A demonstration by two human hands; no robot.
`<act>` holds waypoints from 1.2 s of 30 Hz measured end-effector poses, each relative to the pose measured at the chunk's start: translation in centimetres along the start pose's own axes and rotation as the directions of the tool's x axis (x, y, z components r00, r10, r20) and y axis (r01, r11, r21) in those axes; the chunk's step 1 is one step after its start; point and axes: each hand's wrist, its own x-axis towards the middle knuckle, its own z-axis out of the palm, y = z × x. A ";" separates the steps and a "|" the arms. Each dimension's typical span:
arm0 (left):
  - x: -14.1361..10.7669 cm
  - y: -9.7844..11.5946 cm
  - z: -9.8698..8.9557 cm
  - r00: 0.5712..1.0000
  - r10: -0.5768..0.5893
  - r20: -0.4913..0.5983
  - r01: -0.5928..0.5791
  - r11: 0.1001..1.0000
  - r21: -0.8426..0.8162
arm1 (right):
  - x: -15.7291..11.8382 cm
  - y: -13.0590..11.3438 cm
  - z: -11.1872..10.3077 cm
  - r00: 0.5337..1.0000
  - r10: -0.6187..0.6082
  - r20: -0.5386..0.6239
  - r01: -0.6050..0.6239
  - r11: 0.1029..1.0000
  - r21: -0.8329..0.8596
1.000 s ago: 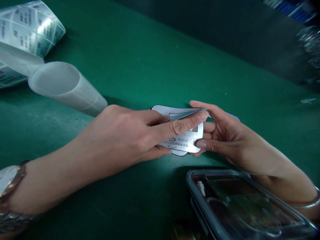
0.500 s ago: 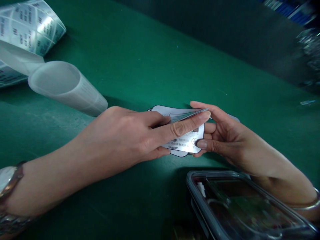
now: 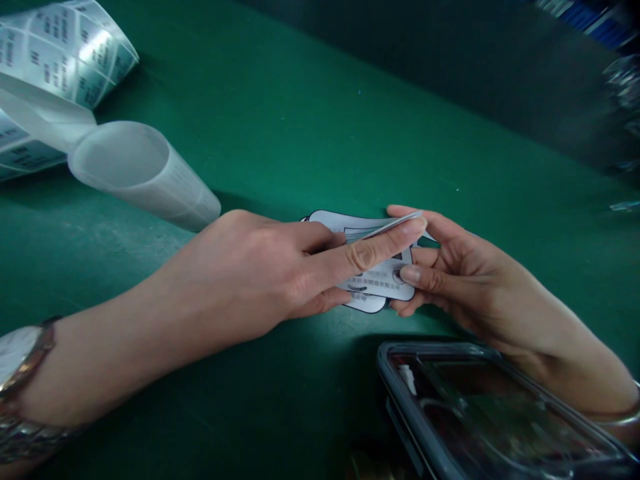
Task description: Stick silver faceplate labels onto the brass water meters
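Observation:
Between my two hands is a loose stack of silvery printed labels (image 3: 380, 283) with rounded corners and dark edges. My left hand (image 3: 280, 263) lies over the stack from the left, its fingers closed on it and the index finger stretched along a raised label edge. From the right, my right hand (image 3: 445, 267) grips the labels' right end, thumb on top and fingers behind. Several label edges are fanned apart near the left index fingertip. Part of the stack is hidden under the left hand.
A curled strip of silver printed stickers (image 3: 55, 53) and its rolled pale backing (image 3: 145, 173) stand at the upper left of the green table (image 3: 300, 147). A clear-lidded container (image 3: 500, 407) sits at the lower right. Blurred clear plastic (image 3: 623, 87) lies at the far right.
Fewer label edges show fanned out by the left index finger, and the top label has tilted slightly. The whole view has shifted a little, with both hands still on the stack.

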 end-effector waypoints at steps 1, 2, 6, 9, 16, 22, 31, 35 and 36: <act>0.0 0.0 0.0 1.000 0.001 -0.012 -0.001 1.000 -0.023 | 0.0 0.0 0.0 1.000 0.008 -0.028 -0.008 1.000 0.006; 0.0 0.0 0.0 1.000 0.007 -0.028 -0.008 0.999 -0.040 | 0.1 0.0 0.1 0.998 0.014 -0.055 -0.013 1.000 0.009; -0.2 0.2 -0.1 0.997 0.041 -0.064 -0.042 0.999 -0.022 | 0.0 0.2 0.1 0.996 -0.021 -0.092 0.013 0.996 -0.091; -0.2 0.3 -0.3 0.998 0.023 -0.057 -0.021 0.999 0.047 | -0.3 -0.3 0.2 0.965 -0.209 -0.159 0.130 0.906 -0.402; 0.2 -0.1 -0.2 0.980 -0.149 -0.129 0.133 0.983 -0.124 | 0.5 -2.9 1.1 0.706 -0.707 -0.041 0.331 0.380 -0.864; 0.2 -0.6 -0.4 0.987 -0.134 -0.094 0.120 0.982 -0.146 | 1.3 -3.4 1.6 0.693 -0.721 -0.016 0.396 0.399 -0.827; 0.2 -0.8 -1.0 0.988 -0.150 -0.033 0.135 0.950 -0.281 | 0.6 -2.2 0.7 0.532 -0.843 0.084 0.502 0.234 -0.832; 0.1 -0.7 -0.8 0.987 -0.147 -0.065 0.121 0.947 -0.299 | -0.4 -0.7 -0.7 0.465 -0.879 0.109 0.387 0.091 -0.918; 0.1 -0.7 -0.8 0.987 -0.145 -0.067 0.119 0.948 -0.295 | -0.7 -0.3 -1.0 0.474 -0.873 0.115 0.373 0.081 -0.924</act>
